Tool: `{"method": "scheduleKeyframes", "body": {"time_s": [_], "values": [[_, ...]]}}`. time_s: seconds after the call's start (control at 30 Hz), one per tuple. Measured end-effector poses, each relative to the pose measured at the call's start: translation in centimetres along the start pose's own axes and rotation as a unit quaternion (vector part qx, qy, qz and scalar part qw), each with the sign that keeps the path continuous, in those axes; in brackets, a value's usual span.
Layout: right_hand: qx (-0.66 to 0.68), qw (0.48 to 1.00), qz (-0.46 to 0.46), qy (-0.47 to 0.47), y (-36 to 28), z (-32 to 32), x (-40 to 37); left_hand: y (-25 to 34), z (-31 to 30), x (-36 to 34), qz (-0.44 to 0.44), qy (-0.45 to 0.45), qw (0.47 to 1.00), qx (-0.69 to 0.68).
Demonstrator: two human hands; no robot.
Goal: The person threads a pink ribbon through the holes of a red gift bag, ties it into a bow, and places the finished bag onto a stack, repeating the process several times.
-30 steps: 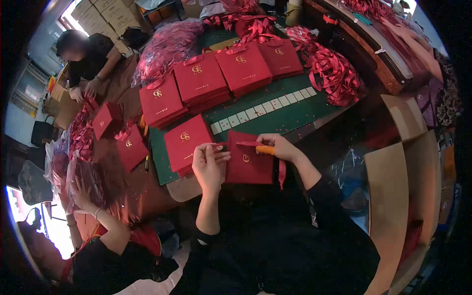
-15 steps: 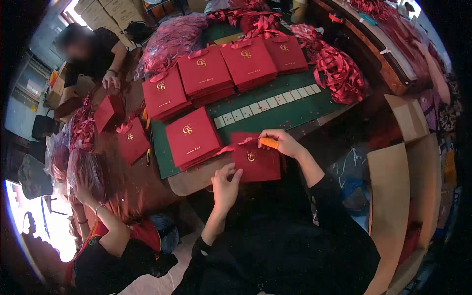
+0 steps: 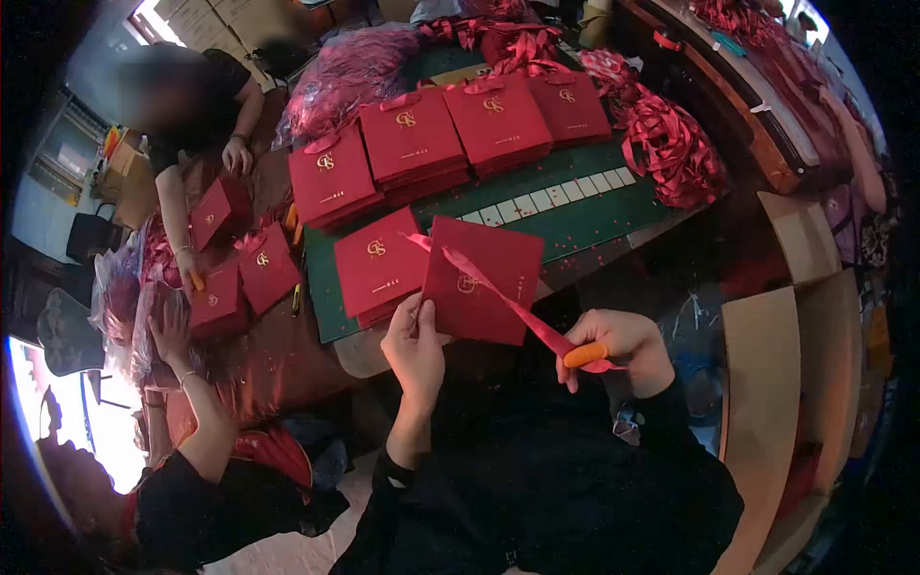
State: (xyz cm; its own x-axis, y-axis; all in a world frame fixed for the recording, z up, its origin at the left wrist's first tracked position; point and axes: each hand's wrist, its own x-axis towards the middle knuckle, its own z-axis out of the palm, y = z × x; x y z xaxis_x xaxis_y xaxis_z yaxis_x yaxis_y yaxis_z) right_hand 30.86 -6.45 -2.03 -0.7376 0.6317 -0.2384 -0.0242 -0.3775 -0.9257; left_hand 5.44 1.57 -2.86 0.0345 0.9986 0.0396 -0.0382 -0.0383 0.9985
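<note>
My left hand (image 3: 414,350) pinches the lower left edge of a red paper bag (image 3: 498,254) with a gold logo, holding it tilted above the table's near edge. A red ribbon (image 3: 498,292) slants across the bag's front from its upper left. My right hand (image 3: 618,345), with an orange finger cover on one finger, is closed on the ribbon's lower end, to the right of and below the bag. A short tail of ribbon sticks out past the fingers. Behind the held bag lies a stack of red bags (image 3: 377,259).
Several stacks of red bags (image 3: 412,139) stand on a green mat (image 3: 585,235), with a heap of red ribbons (image 3: 671,153) to their right. A cardboard box (image 3: 762,383) stands at right. Two people work at left, one hand near small red bags (image 3: 218,297).
My right hand has drawn the ribbon down and right across the bag. My left hand now grips the bag, which has tilted and risen. The person opposite has reached toward the small bags.
</note>
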Motion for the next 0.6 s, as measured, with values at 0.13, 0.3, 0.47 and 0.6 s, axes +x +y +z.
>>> {"method": "scheduleKeyframes", "body": {"time_s": [0.13,0.3,0.47,0.6], "values": [[0.000,0.934,-0.319,-0.162,-0.8,1.0,3.5,-0.1,-0.3,0.6,0.064,-0.016,0.995,0.073],[-0.059,0.947,-0.238,-0.207,-2.2,2.2,6.3,1.2,-1.0,0.5,0.003,0.004,0.997,0.078],[0.067,0.987,-0.121,0.085,-2.4,2.8,7.3,2.0,-2.6,0.4,-0.057,-0.038,0.998,-0.004],[0.156,0.930,-0.239,0.230,-2.0,3.1,8.6,1.9,-3.2,0.3,-0.104,-0.064,0.990,-0.075]]}}
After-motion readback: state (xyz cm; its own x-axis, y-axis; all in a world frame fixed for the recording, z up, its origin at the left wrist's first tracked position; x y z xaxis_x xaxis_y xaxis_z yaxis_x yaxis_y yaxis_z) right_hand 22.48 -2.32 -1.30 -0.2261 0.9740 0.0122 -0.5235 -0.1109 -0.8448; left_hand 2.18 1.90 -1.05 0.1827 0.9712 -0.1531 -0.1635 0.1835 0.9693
